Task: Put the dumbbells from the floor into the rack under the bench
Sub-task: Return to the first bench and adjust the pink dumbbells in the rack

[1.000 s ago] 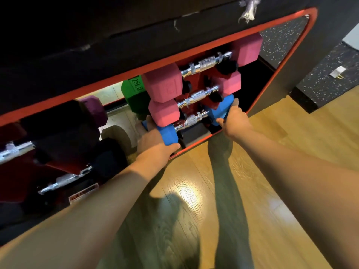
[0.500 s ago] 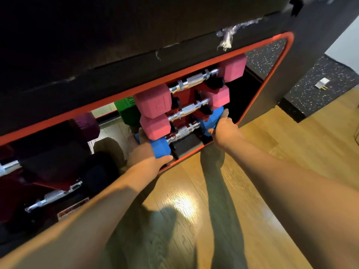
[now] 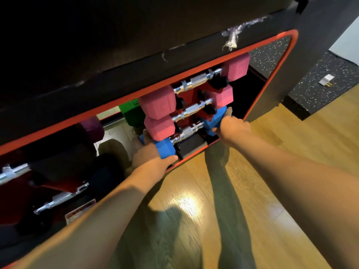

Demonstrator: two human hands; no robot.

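A blue dumbbell [image 3: 165,149] with a chrome handle lies in the lowest slot of the red rack [image 3: 194,98] under the black bench [image 3: 116,45]. My left hand [image 3: 150,158] grips its near blue head. My right hand [image 3: 233,126] holds its far blue head. Two pink dumbbells [image 3: 159,107] sit in the slots above it. The orange-red frame edge [image 3: 194,158] runs just below my hands.
A green dumbbell [image 3: 130,113] stands behind the rack. Dark red, purple and black dumbbells [image 3: 58,152] fill a second rack at the left. Wooden floor [image 3: 194,220] lies below; a black speckled mat [image 3: 320,84] with a small white item [image 3: 327,80] is at the right.
Both hands stay on the blue dumbbell in the lowest slot. The view has shifted slightly, so the rack sits lower and further left in frame.
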